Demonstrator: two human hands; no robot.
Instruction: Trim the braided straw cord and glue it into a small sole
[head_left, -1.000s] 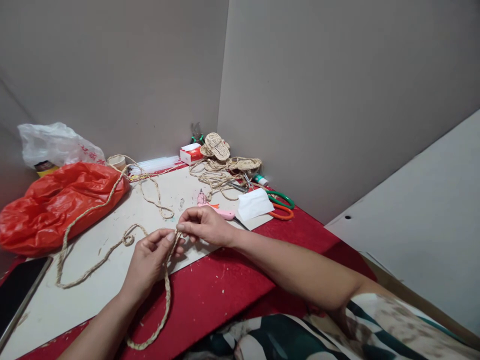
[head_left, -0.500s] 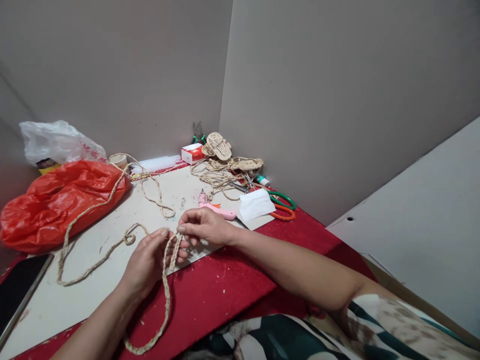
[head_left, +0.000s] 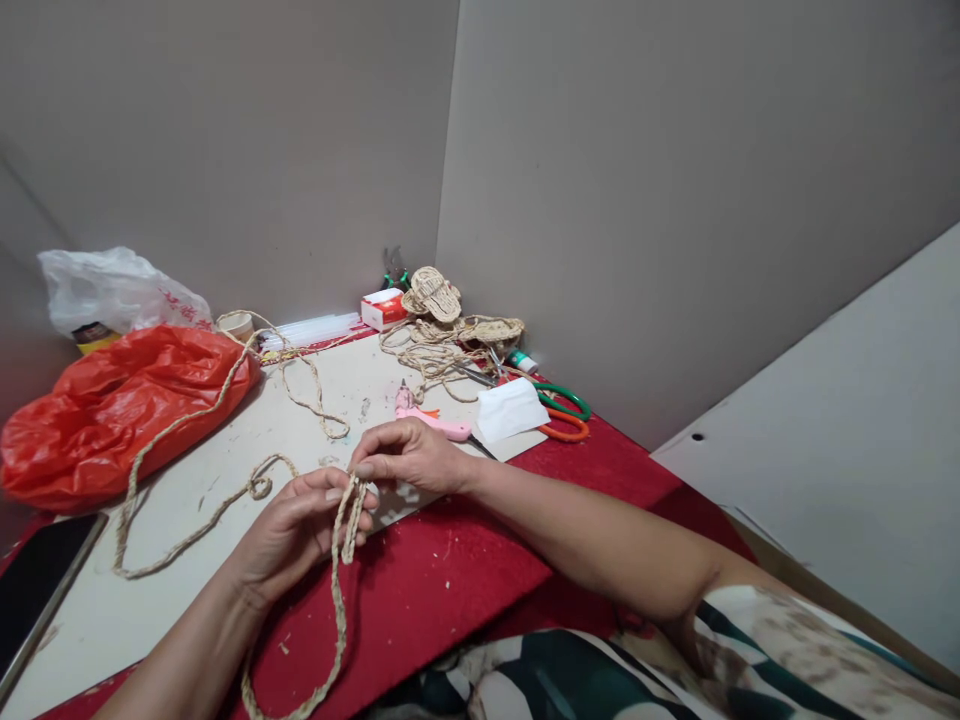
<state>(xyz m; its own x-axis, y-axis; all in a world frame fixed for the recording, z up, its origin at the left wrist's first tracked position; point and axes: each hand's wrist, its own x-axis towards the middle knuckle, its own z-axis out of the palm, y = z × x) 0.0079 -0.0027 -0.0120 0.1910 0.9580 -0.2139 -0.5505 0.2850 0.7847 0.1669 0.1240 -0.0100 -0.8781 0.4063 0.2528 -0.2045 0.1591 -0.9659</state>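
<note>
A tan braided straw cord (head_left: 339,600) is bent over into short side-by-side strands between my two hands. My right hand (head_left: 409,455) pinches the top of these strands with thumb and fingers. On the other side, my left hand (head_left: 300,520) is closed on the folded strands, its fingers behind them and its thumb in front. The cord hangs in a long loop below over the red cloth. More braided cord (head_left: 199,530) trails across the white board to the left, with a small curl in it.
An orange-red plastic bag (head_left: 135,400) and a phone-like dark slab (head_left: 45,570) lie left. A pink glue gun (head_left: 442,425), white paper (head_left: 512,408), scissors with green and orange handles (head_left: 566,425) and coiled straw pieces (head_left: 435,295) stand farther back. Grey partitions (head_left: 300,150) rise behind the table.
My left hand has shifted slightly, its thumb now flatter along the cord. The folded strands show a little longer and lower below my right fingertips.
</note>
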